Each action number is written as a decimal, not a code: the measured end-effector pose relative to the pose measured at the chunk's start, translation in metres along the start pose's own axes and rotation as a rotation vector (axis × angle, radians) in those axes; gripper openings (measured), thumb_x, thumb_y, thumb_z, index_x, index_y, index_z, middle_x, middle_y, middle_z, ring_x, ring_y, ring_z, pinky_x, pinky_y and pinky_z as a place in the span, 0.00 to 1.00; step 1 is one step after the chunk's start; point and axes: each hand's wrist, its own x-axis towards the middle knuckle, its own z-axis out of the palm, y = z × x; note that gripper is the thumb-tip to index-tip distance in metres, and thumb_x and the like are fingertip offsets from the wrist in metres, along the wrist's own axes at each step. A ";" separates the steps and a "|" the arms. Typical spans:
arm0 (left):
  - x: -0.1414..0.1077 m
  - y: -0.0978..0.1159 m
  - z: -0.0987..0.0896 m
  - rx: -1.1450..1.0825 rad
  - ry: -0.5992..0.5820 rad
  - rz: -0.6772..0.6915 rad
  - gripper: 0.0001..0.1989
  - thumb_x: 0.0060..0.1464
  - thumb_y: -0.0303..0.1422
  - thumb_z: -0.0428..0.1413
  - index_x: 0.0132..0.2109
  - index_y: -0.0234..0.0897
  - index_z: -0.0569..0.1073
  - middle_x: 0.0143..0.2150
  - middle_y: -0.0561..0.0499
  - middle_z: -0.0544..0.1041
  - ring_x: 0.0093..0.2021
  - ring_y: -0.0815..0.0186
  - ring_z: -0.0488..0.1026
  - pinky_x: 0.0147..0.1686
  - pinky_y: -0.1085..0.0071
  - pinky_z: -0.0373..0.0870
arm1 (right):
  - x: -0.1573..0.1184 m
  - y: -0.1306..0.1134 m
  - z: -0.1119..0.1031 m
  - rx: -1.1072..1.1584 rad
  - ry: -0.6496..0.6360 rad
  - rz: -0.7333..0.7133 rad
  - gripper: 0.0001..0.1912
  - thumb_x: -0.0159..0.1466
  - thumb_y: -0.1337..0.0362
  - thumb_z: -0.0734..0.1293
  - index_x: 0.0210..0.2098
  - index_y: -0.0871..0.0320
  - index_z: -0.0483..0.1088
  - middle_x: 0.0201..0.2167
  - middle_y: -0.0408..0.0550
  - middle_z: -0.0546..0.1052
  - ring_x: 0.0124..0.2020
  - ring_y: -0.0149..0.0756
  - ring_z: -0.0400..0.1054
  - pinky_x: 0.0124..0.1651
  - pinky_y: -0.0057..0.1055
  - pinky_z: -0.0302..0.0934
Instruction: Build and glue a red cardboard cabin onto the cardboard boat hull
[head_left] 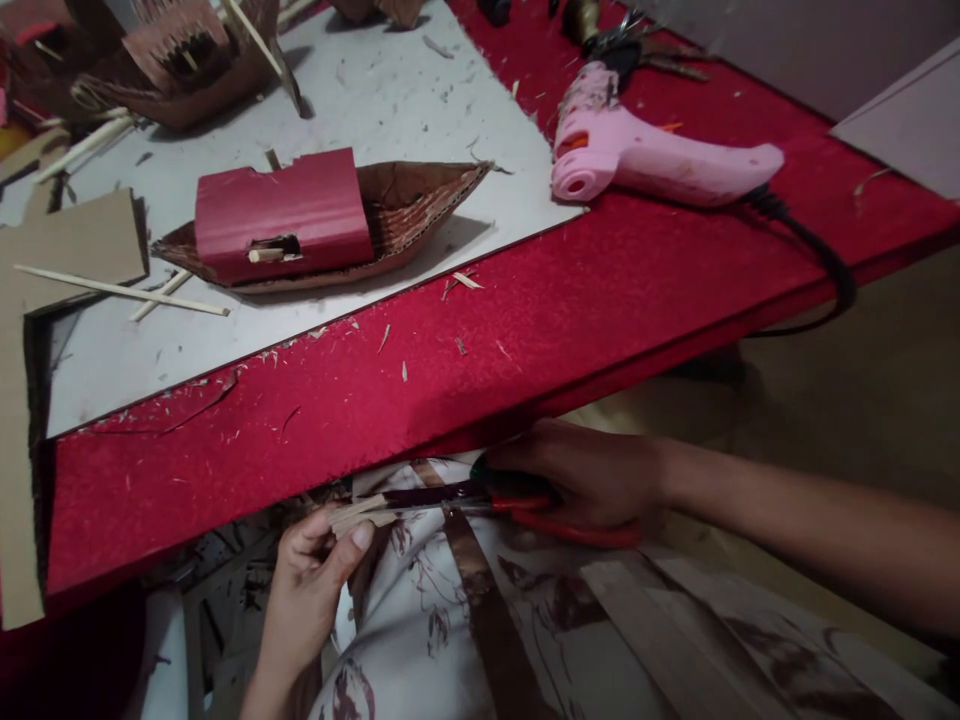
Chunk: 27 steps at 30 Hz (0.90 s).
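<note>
Below the table's front edge, my left hand (319,560) pinches a small piece of tan cardboard (358,514) between thumb and fingers. My right hand (581,470) grips a pair of scissors (525,500) with red and dark green handles. Their blades point left and lie at the right end of the cardboard piece; whether they bite into it I cannot tell. Up on the table sits a cardboard boat (420,200) with a curved red roof (281,215). A short stick shows in the roof's side opening.
A pink glue gun (667,160) with a black cord lies at the right on the red tabletop (525,300). Another brown boat (195,80) stands on the white board (420,90). Thin sticks (120,290) and cut cardboard (22,480) lie at the left. Scraps are scattered about.
</note>
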 end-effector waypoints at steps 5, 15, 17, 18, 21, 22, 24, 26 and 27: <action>0.000 0.011 -0.002 0.146 -0.125 0.084 0.06 0.54 0.35 0.61 0.33 0.37 0.78 0.25 0.55 0.73 0.24 0.73 0.68 0.25 0.80 0.66 | -0.001 0.000 0.000 -0.005 -0.018 0.004 0.19 0.61 0.48 0.64 0.29 0.60 0.67 0.23 0.45 0.70 0.22 0.29 0.57 0.26 0.27 0.47; -0.001 0.000 0.004 -0.143 -0.045 0.023 0.05 0.53 0.34 0.62 0.36 0.37 0.76 0.27 0.53 0.79 0.26 0.70 0.75 0.28 0.77 0.72 | -0.002 -0.003 0.002 0.006 0.000 -0.007 0.18 0.63 0.51 0.62 0.27 0.60 0.66 0.20 0.43 0.67 0.20 0.27 0.54 0.24 0.26 0.45; 0.000 0.000 0.007 -0.191 -0.019 0.033 0.06 0.52 0.34 0.63 0.34 0.37 0.76 0.25 0.53 0.79 0.24 0.71 0.74 0.26 0.78 0.71 | -0.002 -0.003 0.002 0.017 0.000 0.001 0.18 0.63 0.51 0.62 0.27 0.59 0.65 0.19 0.42 0.66 0.20 0.27 0.53 0.24 0.26 0.46; 0.000 0.000 0.009 -0.203 -0.003 0.033 0.06 0.51 0.34 0.64 0.34 0.37 0.76 0.25 0.53 0.79 0.24 0.71 0.75 0.26 0.79 0.71 | -0.002 -0.003 0.003 0.029 -0.003 0.007 0.18 0.63 0.50 0.62 0.27 0.59 0.65 0.19 0.42 0.66 0.20 0.27 0.54 0.24 0.25 0.46; 0.000 0.002 0.014 -0.226 0.047 0.029 0.08 0.50 0.35 0.65 0.34 0.36 0.76 0.25 0.52 0.80 0.24 0.71 0.75 0.28 0.79 0.72 | 0.000 -0.002 0.005 0.088 -0.026 0.009 0.19 0.62 0.48 0.65 0.29 0.60 0.66 0.21 0.42 0.67 0.21 0.27 0.55 0.25 0.25 0.48; -0.001 0.002 0.016 -0.227 0.060 0.026 0.08 0.49 0.35 0.65 0.34 0.36 0.76 0.25 0.52 0.80 0.24 0.71 0.75 0.28 0.79 0.72 | 0.001 -0.001 0.005 0.111 -0.037 0.003 0.19 0.62 0.48 0.65 0.29 0.60 0.66 0.21 0.42 0.68 0.22 0.27 0.56 0.26 0.25 0.49; -0.002 0.004 0.018 -0.228 0.084 0.025 0.09 0.49 0.35 0.66 0.34 0.35 0.76 0.25 0.51 0.81 0.23 0.71 0.75 0.28 0.79 0.72 | 0.002 0.000 0.006 0.160 -0.057 -0.018 0.19 0.62 0.49 0.65 0.30 0.61 0.67 0.23 0.42 0.68 0.22 0.28 0.57 0.27 0.25 0.50; -0.002 0.004 0.020 -0.228 0.104 0.029 0.09 0.48 0.35 0.66 0.34 0.35 0.76 0.26 0.52 0.81 0.24 0.70 0.76 0.28 0.77 0.73 | 0.003 0.000 0.005 0.205 -0.077 -0.043 0.19 0.63 0.49 0.65 0.32 0.61 0.67 0.25 0.43 0.69 0.24 0.28 0.59 0.28 0.25 0.52; -0.002 0.004 0.020 -0.231 0.112 0.033 0.09 0.48 0.35 0.66 0.34 0.35 0.76 0.26 0.52 0.81 0.24 0.70 0.77 0.29 0.77 0.73 | 0.003 0.000 0.005 0.223 -0.088 -0.053 0.19 0.63 0.50 0.64 0.33 0.62 0.67 0.26 0.43 0.69 0.25 0.29 0.60 0.29 0.25 0.53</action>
